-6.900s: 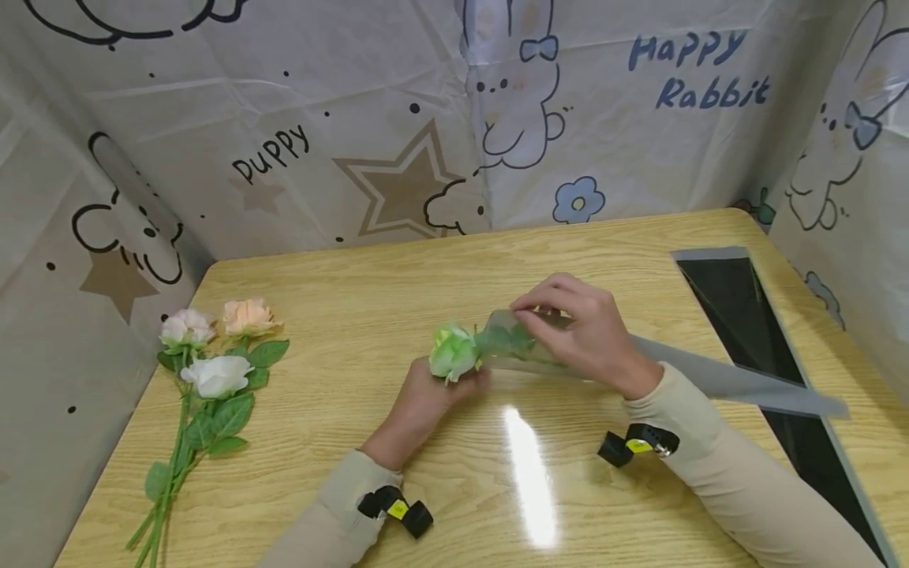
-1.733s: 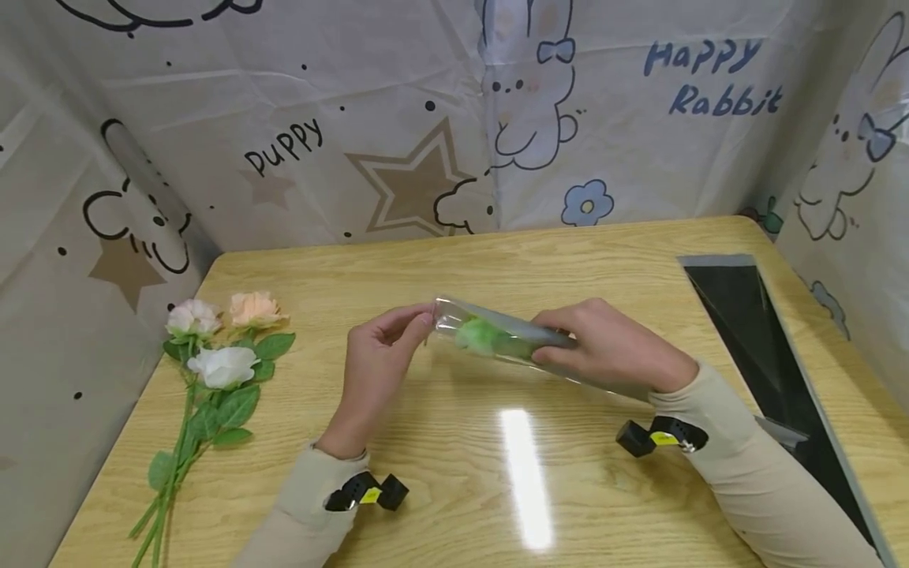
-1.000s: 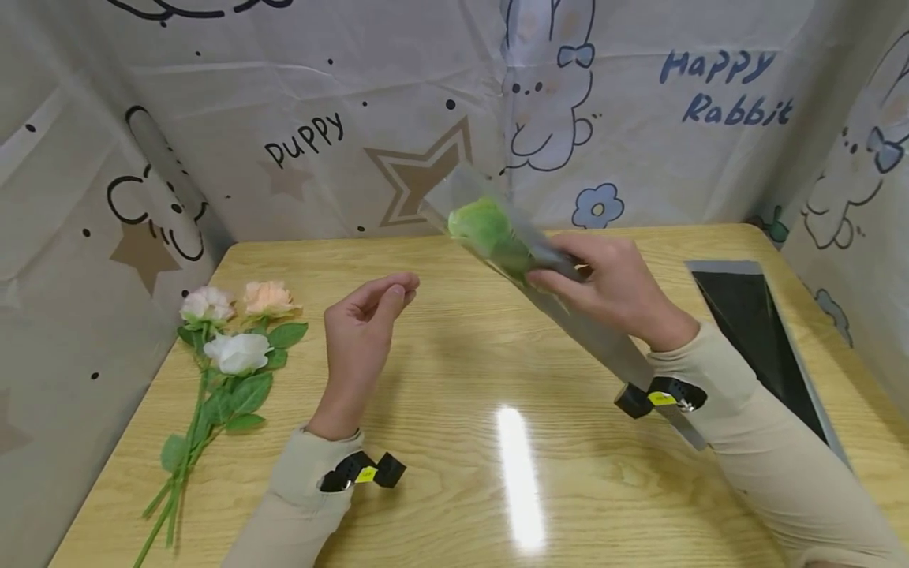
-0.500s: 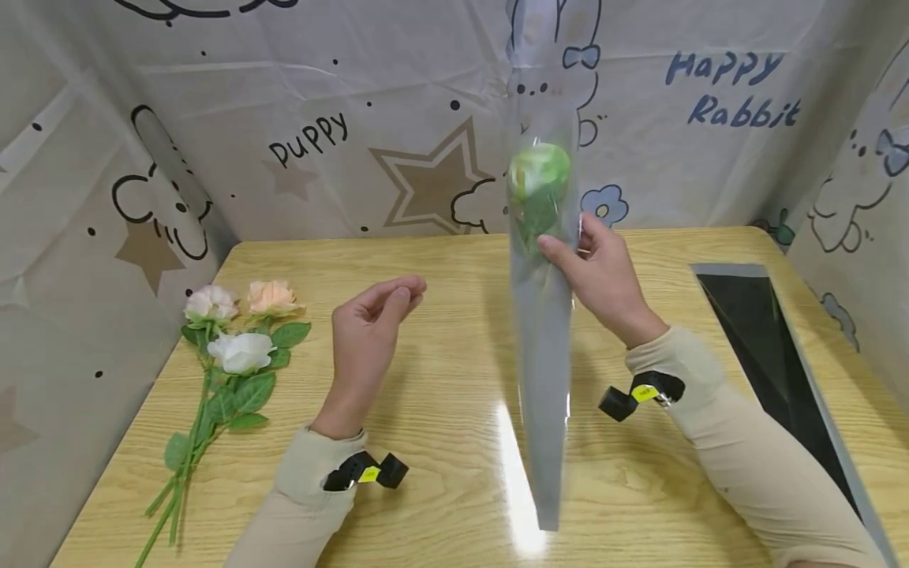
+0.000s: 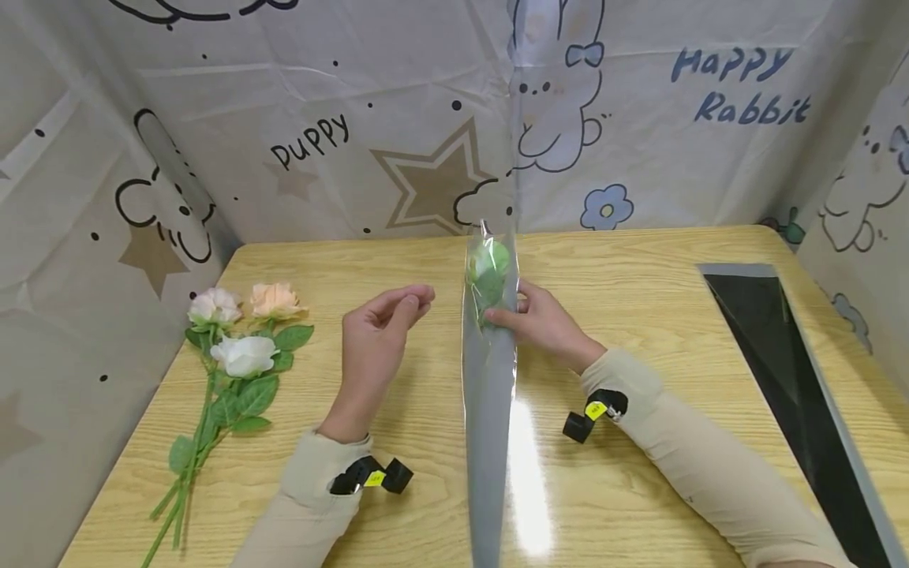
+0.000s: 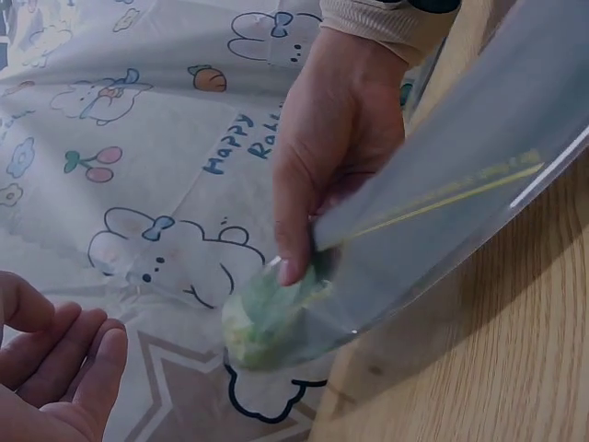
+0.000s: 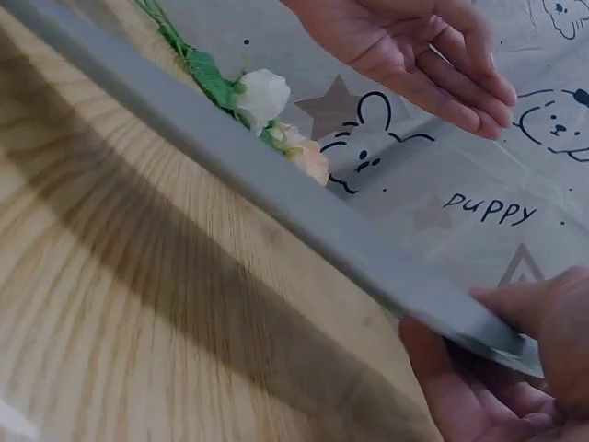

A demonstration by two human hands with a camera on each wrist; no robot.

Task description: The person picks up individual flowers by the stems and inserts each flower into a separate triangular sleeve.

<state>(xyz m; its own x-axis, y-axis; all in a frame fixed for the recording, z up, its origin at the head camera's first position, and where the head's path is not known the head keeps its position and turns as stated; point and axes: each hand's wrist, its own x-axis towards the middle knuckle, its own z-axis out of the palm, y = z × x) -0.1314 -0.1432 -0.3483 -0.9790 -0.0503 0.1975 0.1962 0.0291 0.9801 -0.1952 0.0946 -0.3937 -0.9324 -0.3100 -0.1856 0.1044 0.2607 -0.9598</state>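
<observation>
A green rose [image 5: 490, 256] lies inside a long flower sleeve [image 5: 488, 410], clear in front and grey behind. My right hand [image 5: 547, 323] grips that sleeve just below the bloom, its thumb across the front. In the left wrist view, the stem shows as a yellowish line through the sleeve [image 6: 460, 184]. The sleeve slants above the tabletop in the right wrist view [image 7: 276, 193]. To the left of the bloom, my left hand [image 5: 376, 347] hovers apart from it, fingers loosely bent and holding nothing; the left wrist view also shows these fingers [image 6: 69, 354] bare.
Three roses, a pale pink one [image 5: 215, 306], a peach one [image 5: 275, 300] and a white one [image 5: 245, 355], lie at the table's left. A black, grey-edged sleeve [image 5: 774, 355] lies flat at the right. Printed cloth [image 5: 319, 189] walls the back and sides.
The rose, outside the sleeve at first, is now inside. My left hand has let go of the sleeve's mouth. My right hand swung the sleeve upright, then lowered it toward the table, moving left.
</observation>
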